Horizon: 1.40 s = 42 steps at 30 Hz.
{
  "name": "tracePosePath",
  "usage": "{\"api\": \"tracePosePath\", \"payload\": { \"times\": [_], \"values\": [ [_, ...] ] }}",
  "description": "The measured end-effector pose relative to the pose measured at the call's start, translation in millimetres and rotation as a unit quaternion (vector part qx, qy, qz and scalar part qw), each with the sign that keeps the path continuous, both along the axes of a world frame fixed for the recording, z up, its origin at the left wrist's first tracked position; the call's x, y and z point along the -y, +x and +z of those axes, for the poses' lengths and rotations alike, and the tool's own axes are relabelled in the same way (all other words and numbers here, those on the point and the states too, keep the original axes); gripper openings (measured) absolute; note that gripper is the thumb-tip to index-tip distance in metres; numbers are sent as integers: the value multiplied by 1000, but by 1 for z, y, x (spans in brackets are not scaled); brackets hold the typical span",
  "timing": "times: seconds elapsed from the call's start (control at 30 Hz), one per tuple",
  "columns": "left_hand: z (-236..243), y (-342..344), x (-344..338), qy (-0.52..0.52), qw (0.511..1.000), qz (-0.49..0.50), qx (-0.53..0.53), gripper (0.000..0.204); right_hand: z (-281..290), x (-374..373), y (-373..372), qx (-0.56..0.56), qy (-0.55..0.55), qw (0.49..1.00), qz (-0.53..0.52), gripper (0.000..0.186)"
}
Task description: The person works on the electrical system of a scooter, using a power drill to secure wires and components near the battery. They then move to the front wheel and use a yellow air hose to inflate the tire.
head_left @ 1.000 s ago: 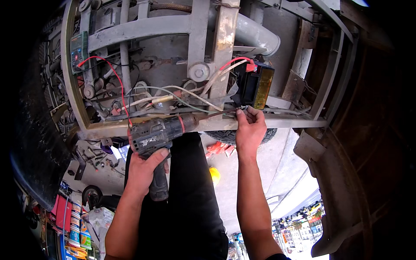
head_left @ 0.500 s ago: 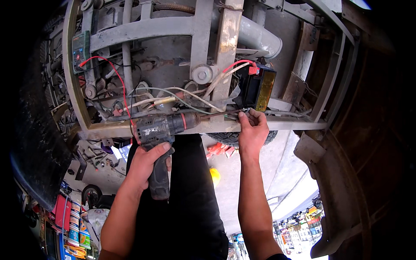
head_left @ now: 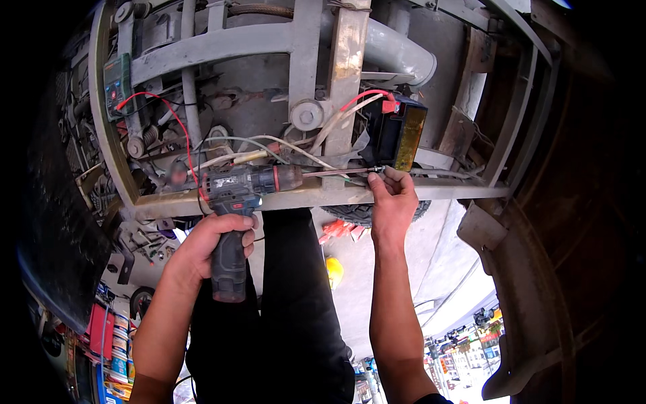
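My left hand [head_left: 219,239] is wrapped round the grip of a black cordless drill [head_left: 232,188], which lies level above the front frame rail. A small light shows near its trigger. From its chuck a long, thin driver bit [head_left: 336,172] points right toward the lower corner of a black battery [head_left: 390,131]. At the bit's tip my right hand [head_left: 392,195] pinches a small metal piece, perhaps a screw, between thumb and fingers, close to the battery terminal. A red-capped terminal with red and pale wires sits at the battery's upper edge.
A grey metal frame [head_left: 296,197] surrounds the work. A green multimeter [head_left: 117,79] with a red lead [head_left: 176,121] rests at the left. Loose wires [head_left: 289,143] cross the middle. Below lie a tyre [head_left: 356,214], red scraps and a yellow object [head_left: 334,271]; rusty panels stand at right.
The drill and my left hand have shifted slightly left and tilted so the bit lies more level. The drill's light now shows. My right hand stays at the battery corner.
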<state>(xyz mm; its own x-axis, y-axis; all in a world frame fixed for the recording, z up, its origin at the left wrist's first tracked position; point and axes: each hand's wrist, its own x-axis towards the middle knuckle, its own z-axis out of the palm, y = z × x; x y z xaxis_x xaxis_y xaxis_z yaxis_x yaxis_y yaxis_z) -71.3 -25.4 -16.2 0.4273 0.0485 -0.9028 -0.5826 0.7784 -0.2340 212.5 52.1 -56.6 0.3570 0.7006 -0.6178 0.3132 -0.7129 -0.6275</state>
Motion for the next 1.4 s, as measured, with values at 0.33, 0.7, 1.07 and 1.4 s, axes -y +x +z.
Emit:
{"api": "tracePosePath", "payload": {
  "times": [0.33, 0.7, 1.07, 1.4],
  "values": [
    [1, -2, -7, -26, 999, 7, 19, 26, 3, -2, 1, -11, -13, 1000, -10, 28],
    [1, -3, -20, 30, 998, -38, -28, 20, 13, -7, -3, 7, -38, 999, 0, 33],
    [2, -3, -24, 42, 997, -56, -43, 22, 13, -7, -5, 20, -32, 999, 4, 33],
    [2, -2, -24, 73, 993, -77, -45, 14, 14, -7, -10, 36, -25, 999, 14, 33]
  ]
}}
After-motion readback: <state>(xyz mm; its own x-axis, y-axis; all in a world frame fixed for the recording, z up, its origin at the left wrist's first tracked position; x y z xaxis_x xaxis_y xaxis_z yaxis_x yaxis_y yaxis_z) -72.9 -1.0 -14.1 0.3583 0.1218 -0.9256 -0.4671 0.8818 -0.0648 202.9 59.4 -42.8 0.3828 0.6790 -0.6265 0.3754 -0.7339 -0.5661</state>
